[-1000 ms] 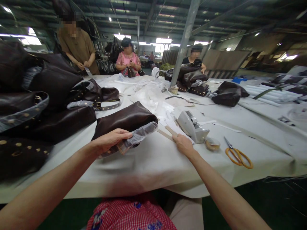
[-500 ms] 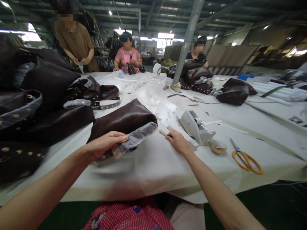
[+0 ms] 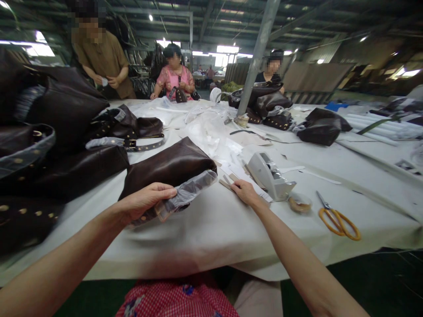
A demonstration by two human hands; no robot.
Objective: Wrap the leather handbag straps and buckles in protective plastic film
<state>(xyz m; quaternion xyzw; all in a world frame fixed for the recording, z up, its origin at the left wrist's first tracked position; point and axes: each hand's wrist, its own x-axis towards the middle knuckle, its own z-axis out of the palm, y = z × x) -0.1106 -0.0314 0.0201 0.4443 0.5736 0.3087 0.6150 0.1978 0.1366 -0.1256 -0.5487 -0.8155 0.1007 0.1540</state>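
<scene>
L hand point(image 3: 145, 203) grips bag's point(image 3: 168, 165) plastic-wrapped strap point(image 3: 190, 190), still at table's point(image 3: 211, 229) near edge. R hand point(image 3: 244, 192) has slid left onto card strips point(image 3: 227, 180) by tape dispenser point(image 3: 271, 176), fingers curled; can't tell if gripping yet.

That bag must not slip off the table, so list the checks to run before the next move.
1. Grip of left hand on the plastic-wrapped edge of the bag: ok.
2. Bag resting on the table: ok.
3. Touch of right hand on the card strips: ok.
4. A strip pinched between its fingers: cannot tell.
5. Upright tape dispenser beside that hand: ok.
6. Flat scissors apart from both hands: ok.
</scene>
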